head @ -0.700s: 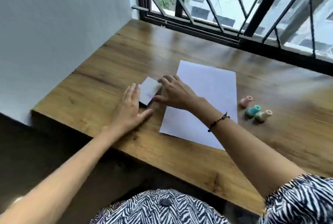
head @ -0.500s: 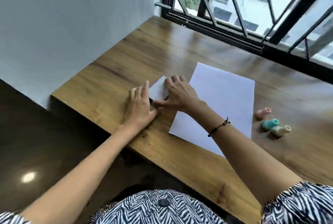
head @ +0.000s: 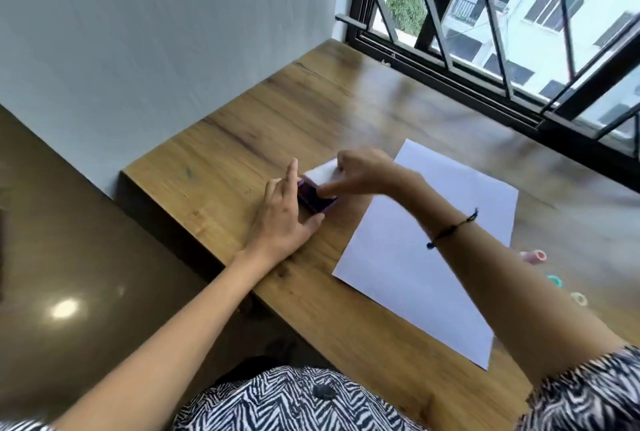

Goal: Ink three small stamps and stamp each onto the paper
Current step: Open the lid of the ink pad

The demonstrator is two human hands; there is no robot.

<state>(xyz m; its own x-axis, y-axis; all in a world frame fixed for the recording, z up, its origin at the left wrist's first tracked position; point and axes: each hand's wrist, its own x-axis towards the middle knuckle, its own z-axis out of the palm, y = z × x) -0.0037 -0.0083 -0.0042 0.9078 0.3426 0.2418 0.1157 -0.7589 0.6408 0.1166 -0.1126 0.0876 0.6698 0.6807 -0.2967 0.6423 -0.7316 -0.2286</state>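
Now right hand [head: 363,174] pinches flat white lid [head: 321,173].

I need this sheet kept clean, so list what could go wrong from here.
The left hand braces the purple ink pad, fingers beside the exposed ink; a slip could stain them and later smudge the paper.
The right hand holds the lid raised near the paper's edge; set down there inky, it may mark it.
The right forearm crosses the paper near the stamps; pulling back could knock them.

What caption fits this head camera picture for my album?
The left hand steadies the purple ink pad while the right hand holds its white lid up.
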